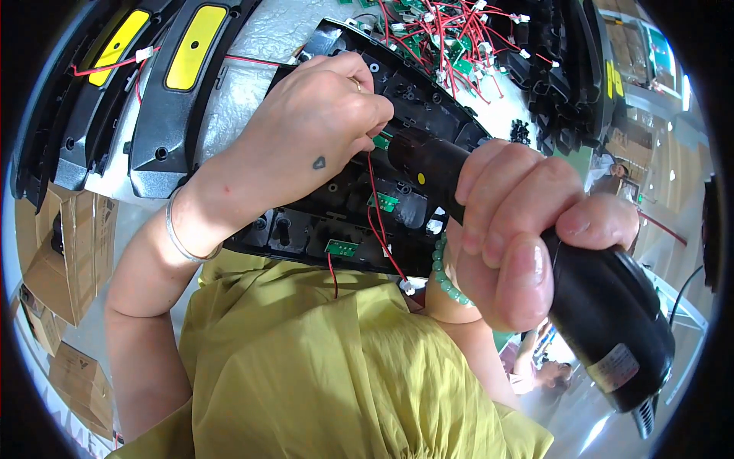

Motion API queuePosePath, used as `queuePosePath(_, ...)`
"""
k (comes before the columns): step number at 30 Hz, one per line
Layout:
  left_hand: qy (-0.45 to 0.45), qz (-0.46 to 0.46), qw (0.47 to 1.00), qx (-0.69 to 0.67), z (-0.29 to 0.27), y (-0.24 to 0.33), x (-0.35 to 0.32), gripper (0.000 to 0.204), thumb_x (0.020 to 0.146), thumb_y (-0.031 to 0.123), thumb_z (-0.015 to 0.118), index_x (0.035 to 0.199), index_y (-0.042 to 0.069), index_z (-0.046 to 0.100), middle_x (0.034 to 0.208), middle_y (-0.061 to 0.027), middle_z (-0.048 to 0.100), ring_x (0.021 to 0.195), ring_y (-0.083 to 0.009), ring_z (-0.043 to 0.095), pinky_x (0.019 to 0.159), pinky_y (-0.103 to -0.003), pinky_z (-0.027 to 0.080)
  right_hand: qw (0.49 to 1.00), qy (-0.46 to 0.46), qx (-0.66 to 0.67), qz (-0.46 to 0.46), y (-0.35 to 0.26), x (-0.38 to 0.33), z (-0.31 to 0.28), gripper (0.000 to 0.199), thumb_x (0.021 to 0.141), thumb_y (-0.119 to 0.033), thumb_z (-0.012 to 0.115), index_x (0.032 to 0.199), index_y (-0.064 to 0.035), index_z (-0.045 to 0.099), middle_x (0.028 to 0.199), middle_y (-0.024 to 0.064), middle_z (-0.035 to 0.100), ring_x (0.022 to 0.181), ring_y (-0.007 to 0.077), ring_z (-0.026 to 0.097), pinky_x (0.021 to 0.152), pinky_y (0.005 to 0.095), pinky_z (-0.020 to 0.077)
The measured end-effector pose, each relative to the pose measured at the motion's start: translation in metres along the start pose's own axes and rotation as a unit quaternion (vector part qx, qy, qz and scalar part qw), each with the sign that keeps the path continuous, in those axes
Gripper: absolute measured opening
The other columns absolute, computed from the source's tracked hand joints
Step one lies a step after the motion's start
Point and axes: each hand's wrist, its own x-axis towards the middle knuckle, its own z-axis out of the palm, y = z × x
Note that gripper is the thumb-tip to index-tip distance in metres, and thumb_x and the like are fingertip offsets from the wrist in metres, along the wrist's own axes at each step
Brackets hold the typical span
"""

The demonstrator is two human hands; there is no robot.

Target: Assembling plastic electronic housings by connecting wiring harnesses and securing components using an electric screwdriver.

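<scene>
Your right hand [520, 218] clamped around black cylindrical power tool [608, 314]; your left hand [325, 111], fingers bunched, at small green circuit board [381, 141] on black plastic panel [420, 111], grip hidden.

Over the black panel [451, 113], the left hand [329, 111] hides its own fingertips, so what they hold cannot be told, and covers part of the green circuit board [381, 141] beneath. The tip of the black power tool [608, 306] is unclear. Beyond the panel, the top edge cuts off the red-wire pile [447, 38] and, left of the panel, the yellow-marked covers [196, 50]. Right of the panel, a person [552, 375] is blurred.
</scene>
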Motion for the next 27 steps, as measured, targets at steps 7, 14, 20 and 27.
queuePosePath(7, 0.043, 0.025, 0.998, -0.045, -0.011, 0.008, 0.001, 0.024, 0.064, 0.007, 0.076, 0.086, 0.005, 0.067, 0.078, -0.0057, 0.065, 0.084, -0.0229, 0.06, 0.073, -0.032, 0.049, 0.993, 0.081, 0.078, -0.023, -0.034, 0.005, -0.009, 0.03, 0.073, -0.009, 0.059, 0.102, -0.009, 0.053, 0.058, -0.007, 0.049, 0.048, 0.0049, 0.046, 0.056, 0.0223, 0.0376)
queuePosePath(14, 0.097, 0.055, 0.987, -0.118, -0.01, 0.017, 0.003, 0.03, 0.067, 0.006, 0.076, 0.096, 0.006, 0.069, 0.082, -0.0083, 0.066, 0.077, -0.023, 0.064, 0.074, -0.033, 0.053, 0.962, 0.215, 0.109, -0.126, -0.042, 0.007, 0.005, 0.023, 0.071, -0.009, 0.063, 0.09, -0.0115, 0.052, 0.056, -0.0087, 0.054, 0.044, 0.0021, 0.052, 0.051, 0.0152, 0.0417)
queuePosePath(20, 0.113, 0.12, 0.977, -0.138, -0.013, 0.017, 0.003, 0.029, 0.066, 0.007, 0.077, 0.095, 0.004, 0.069, 0.088, -0.011, 0.068, 0.082, -0.0273, 0.066, 0.075, -0.035, 0.056, 0.959, 0.224, 0.107, -0.136, -0.048, 0.008, 0.003, 0.024, 0.069, -0.007, 0.065, 0.089, -0.0112, 0.051, 0.056, -0.0082, 0.055, 0.045, 0.0021, 0.053, 0.051, 0.0153, 0.0453)
queuePosePath(27, 0.095, 0.151, 0.975, -0.133, -0.012, 0.018, 0.003, 0.031, 0.064, 0.006, 0.077, 0.095, 0.004, 0.069, 0.089, -0.0112, 0.068, 0.084, -0.0268, 0.067, 0.076, -0.035, 0.056, 0.95, 0.231, 0.138, -0.158, -0.048, 0.005, 0.003, 0.025, 0.07, -0.006, 0.064, 0.091, -0.0113, 0.051, 0.057, -0.0092, 0.054, 0.048, 0.0011, 0.052, 0.05, 0.0135, 0.0437)
